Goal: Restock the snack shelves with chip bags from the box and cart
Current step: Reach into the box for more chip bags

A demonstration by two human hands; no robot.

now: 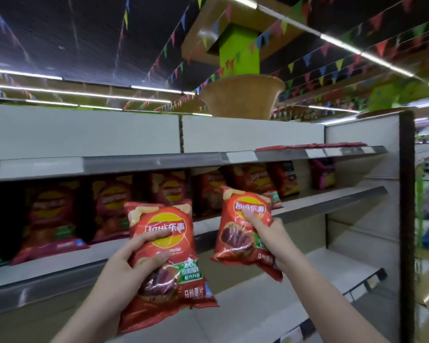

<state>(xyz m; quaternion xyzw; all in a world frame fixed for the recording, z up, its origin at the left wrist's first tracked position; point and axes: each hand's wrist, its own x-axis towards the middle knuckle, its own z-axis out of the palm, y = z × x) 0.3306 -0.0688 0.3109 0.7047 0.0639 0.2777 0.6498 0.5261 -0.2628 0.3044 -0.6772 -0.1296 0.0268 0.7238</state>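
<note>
Shelf: middle shelf [307,204] lies ahead
Right hand [270,231]: grips right bag [240,233], nearer shelf
Left hand [134,258]: grips left bag [166,258], upright

**Bright strips overhead, soft focus below**

Light came from white ceiling tubes [156,89] that ran in streaks and flared at the upper right. The middle shelf [332,201] lay in deep shadow under the board above, its bags dim and blurred. The wide lens bent straight lines near the edges. The whole picture was slightly smeared and soft.
</note>
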